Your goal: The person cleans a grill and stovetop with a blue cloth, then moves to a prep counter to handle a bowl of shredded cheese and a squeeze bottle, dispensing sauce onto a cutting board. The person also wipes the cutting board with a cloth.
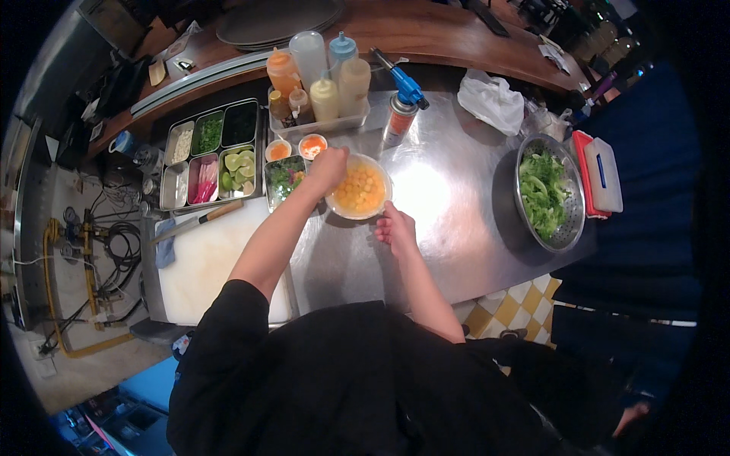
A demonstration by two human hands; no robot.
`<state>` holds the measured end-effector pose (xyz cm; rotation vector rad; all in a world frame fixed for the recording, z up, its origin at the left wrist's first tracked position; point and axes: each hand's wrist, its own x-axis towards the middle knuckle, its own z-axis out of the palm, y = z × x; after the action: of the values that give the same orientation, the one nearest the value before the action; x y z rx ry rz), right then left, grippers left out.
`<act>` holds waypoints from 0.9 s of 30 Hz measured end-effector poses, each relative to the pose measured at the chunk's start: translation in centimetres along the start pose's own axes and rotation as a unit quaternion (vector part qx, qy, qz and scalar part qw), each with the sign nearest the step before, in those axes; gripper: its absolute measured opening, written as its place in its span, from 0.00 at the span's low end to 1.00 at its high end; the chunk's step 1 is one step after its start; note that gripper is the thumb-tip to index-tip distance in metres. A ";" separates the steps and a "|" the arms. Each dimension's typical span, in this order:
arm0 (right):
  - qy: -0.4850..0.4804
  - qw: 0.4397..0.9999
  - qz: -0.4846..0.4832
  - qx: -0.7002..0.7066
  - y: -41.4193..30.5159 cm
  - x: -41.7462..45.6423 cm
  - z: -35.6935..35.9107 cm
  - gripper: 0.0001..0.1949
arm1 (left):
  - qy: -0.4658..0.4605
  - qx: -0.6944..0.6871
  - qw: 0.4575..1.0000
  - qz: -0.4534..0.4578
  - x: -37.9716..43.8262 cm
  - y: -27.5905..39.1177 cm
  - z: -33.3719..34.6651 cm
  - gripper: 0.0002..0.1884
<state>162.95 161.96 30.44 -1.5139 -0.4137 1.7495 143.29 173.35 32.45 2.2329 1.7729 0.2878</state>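
A clear round bowl sits on the steel worktop before me, holding several round orange-yellow pieces, possibly egg yolks, in liquid. My left hand is curled over the bowl's upper left rim; its fingertips are hidden, so what it grips does not show. At the lower right rim, my right hand has its thumb against the bowl and its fingers curled beneath. Just left of the bowl stands a steel pan of chopped greens. Two small cups, one of orange sauce and one of orange-red garnish, sit behind it.
A knife lies across the white cutting board. Steel ingredient pans, a bin of squeeze bottles and a blue-headed torch stand behind. Rightward are a colander of lettuce, a lidded container and a plastic bag.
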 end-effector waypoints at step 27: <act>-0.039 0.989 -0.140 0.013 0.5 2.1 2.3 0.29 | 0.061 -0.042 0.995 -0.059 0.3 -2.3 0.2 0.07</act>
<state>160.60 163.69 29.24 -1.3022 -0.6099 1.5880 141.25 174.11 31.51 2.0827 1.9090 0.4748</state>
